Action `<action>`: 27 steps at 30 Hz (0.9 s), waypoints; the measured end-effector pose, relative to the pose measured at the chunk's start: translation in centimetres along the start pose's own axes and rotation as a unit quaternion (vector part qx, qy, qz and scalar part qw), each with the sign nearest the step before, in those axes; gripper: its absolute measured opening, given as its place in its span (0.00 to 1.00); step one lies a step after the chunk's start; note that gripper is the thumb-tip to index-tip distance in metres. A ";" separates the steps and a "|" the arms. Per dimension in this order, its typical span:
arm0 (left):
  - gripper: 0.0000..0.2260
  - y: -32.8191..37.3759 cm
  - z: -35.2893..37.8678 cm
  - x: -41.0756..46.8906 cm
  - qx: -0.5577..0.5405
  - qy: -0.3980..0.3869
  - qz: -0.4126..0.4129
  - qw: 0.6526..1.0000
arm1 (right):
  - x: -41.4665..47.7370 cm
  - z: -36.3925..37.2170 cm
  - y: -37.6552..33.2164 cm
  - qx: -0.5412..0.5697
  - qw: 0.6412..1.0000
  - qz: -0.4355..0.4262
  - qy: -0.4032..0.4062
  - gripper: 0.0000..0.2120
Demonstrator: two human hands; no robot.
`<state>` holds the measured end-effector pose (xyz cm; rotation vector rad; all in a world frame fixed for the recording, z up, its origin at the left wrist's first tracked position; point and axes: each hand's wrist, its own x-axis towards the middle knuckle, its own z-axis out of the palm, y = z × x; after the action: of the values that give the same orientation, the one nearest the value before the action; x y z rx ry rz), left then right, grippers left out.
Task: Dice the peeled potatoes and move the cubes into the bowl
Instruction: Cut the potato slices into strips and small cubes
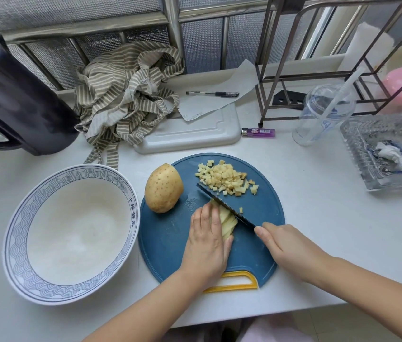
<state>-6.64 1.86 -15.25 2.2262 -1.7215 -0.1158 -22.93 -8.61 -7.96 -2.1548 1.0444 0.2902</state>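
Observation:
On the round blue cutting board (167, 233) lies a sliced potato piece (228, 222). My left hand (206, 243) rests over it with fingers curled, holding the slices together. My right hand (286, 245) grips the handle of a dark knife (224, 204) whose blade stands against the slices. A pile of small potato cubes (227, 178) lies at the far side of the board. A whole potato (163, 188) sits at the board's left edge. The white bowl (17, 228) with a blue pattern stands to the left, nothing in it.
A black kettle (14, 95) and a striped apron (126, 95) lie at the back left. Behind the board are a white tray (195, 134), a pen (212, 94), a purple lighter (258, 132), a plastic cup (323, 114), a metal rack (318, 58) and a glass dish (387, 149).

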 end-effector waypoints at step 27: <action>0.28 0.0 0.0 -0.2 -0.006 0.006 -0.008 1.000 | -3.9 -1.6 -0.8 0.153 0.988 0.018 0.024 0.23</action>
<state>-6.71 2.06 -15.23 2.2275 -1.6928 -0.1144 -24.99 -7.01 -4.56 -1.8770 1.0799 0.0877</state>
